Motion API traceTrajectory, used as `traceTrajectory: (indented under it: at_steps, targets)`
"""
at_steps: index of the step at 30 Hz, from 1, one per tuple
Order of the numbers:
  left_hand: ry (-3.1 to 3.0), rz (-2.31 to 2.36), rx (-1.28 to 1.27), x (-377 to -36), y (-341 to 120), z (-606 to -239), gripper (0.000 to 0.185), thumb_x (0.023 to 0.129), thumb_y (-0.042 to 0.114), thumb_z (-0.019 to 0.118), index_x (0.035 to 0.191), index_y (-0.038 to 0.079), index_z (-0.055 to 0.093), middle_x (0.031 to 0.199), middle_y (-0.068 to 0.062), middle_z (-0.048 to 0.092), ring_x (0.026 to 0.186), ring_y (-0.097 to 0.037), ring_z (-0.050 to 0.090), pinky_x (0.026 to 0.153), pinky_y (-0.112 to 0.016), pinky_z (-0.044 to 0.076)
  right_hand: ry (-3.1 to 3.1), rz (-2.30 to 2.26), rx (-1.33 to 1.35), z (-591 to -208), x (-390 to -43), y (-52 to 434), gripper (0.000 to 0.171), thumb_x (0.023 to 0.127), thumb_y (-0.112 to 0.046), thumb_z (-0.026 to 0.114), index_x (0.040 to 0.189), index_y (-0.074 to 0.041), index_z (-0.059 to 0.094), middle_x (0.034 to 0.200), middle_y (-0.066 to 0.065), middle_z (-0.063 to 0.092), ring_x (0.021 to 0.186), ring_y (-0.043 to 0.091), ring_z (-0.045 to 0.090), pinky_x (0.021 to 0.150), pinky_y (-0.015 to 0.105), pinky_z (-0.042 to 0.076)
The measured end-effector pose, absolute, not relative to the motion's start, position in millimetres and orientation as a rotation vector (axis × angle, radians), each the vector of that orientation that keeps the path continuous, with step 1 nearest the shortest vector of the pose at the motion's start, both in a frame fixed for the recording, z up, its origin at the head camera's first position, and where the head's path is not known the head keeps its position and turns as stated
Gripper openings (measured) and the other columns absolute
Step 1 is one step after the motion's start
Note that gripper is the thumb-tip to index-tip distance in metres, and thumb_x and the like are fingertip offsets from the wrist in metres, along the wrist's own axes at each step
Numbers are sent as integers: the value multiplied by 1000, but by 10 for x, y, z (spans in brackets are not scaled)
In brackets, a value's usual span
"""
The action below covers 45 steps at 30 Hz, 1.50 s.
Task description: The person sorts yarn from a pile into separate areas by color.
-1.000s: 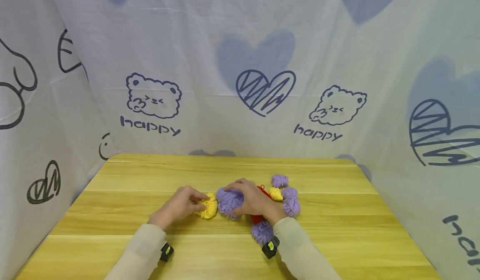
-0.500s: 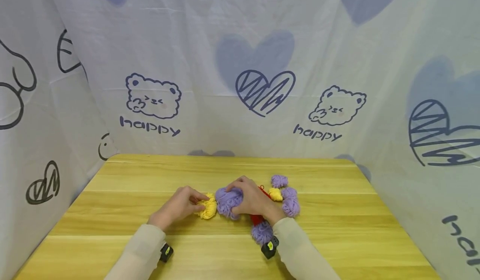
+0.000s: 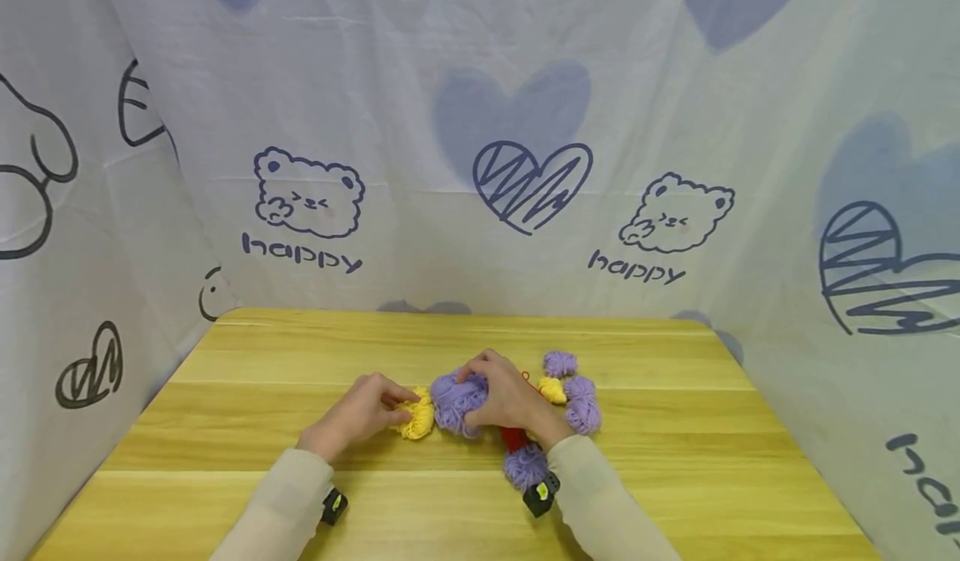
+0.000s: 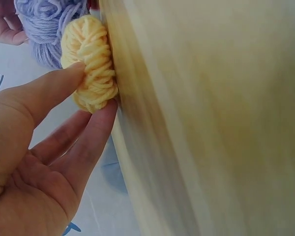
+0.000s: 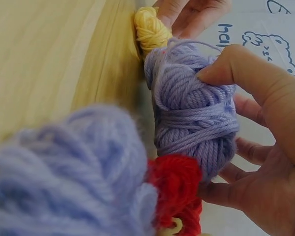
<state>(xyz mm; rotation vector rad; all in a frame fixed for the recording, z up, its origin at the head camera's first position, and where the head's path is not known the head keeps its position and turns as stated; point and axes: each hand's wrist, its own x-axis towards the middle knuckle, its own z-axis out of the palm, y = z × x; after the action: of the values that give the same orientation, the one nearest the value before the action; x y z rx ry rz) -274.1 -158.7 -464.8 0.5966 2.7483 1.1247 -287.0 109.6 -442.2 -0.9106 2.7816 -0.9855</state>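
Pinching a small yellow yarn bundle [image 3: 416, 416] between thumb and fingertips, the left hand [image 3: 352, 415] rests on the wooden surface [image 3: 300, 353] near its middle. The right hand [image 3: 510, 398] wraps its grip around a larger lavender yarn skein [image 3: 453, 401], thumb pressed on top, just beside the yellow one. Crowding the right wrist are a red yarn bundle [image 3: 514, 438], a lavender ball [image 3: 523, 465], two more lavender balls [image 3: 581, 407] and a second small yellow bundle [image 3: 552, 389]. Printed cloth walls [image 3: 480, 169] close off the far, left and right edges; bare wood lies open toward the far-left corner and the near edge.
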Motion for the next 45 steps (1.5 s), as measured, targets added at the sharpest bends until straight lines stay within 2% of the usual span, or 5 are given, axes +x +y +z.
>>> traceTrajectory:
  at_steps: [11, 19, 23, 29, 45]
  targets:
    - [2768, 1081, 606, -2738, -1572, -4640, 25, 90, 7, 78, 115, 9, 79, 119, -13, 77, 97, -21, 73, 82, -34, 62, 2800, -1037, -890, -4368, -2874, 1105, 47, 68, -15, 86, 113, -19, 71, 120, 4, 60, 102, 19, 56, 90, 37, 51]
    - [2765, 1083, 571, -2731, -1561, -4636, 25, 90, 6, 78, 115, 9, 80, 119, -13, 77, 78, -11, 65, 64, -24, 54, 2803, -1047, -886, -4275, -2877, 1126, 48, 68, -14, 84, 114, -18, 70, 120, 5, 60, 100, 18, 54, 86, 34, 50]
    - [2763, 1090, 556, -2726, -1556, -4638, 24, 90, 5, 78, 114, 9, 80, 123, -15, 76, 79, -11, 66, 65, -23, 55, 2806, -1073, -881, -4242, -2871, 1166, 48, 68, -13, 83, 114, -19, 70, 121, 4, 60, 98, 19, 54, 84, 35, 49]
    - [2787, 1076, 540, -2718, -1540, -4632, 24, 90, 6, 78, 114, 9, 80, 122, -14, 76, 81, -12, 67, 67, -24, 55, 2821, -1103, -851, -4218, -2873, 1241, 49, 66, -14, 83, 113, -22, 71, 124, 3, 61, 105, 20, 56, 89, 38, 51]
    - [2781, 1075, 510, -2716, -1536, -4631, 25, 92, 6, 76, 116, 10, 79, 122, -11, 76, 76, -11, 62, 63, -23, 52, 2834, -1176, -683, -4163, -2882, 1488, 48, 70, -12, 84, 115, -23, 70, 125, 1, 59, 112, 24, 56, 95, 42, 53]
